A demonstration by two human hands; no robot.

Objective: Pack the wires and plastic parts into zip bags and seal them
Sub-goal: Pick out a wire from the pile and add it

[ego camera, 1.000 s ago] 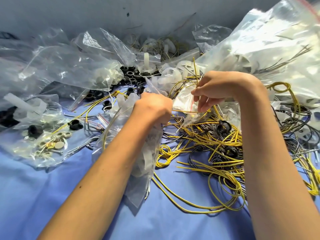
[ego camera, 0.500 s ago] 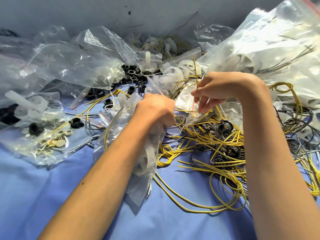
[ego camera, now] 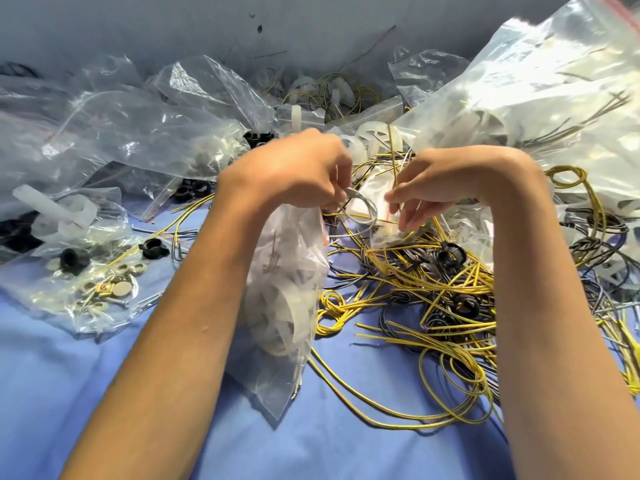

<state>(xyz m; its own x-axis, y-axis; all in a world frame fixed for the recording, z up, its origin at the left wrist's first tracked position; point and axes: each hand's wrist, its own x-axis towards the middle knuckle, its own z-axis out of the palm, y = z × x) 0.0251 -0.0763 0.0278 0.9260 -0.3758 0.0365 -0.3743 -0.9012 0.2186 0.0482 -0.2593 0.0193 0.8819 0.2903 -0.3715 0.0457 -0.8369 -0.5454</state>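
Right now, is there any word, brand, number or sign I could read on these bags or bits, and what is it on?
No text here can be read.
Small yellow tag in the clear bag at the left: bears a red mark, too small and blurred to read.
Red zip strip on the big bag at top right: plain, no lettering seen.

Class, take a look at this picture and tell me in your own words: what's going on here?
A person is bagging parts on a blue cloth. The left hand grips the top of a zip bag stuffed with white plastic parts. The right hand seems to pinch a thin yellow wire just beside it. A tangle of loose wires lies unpacked to the right, among other bags.
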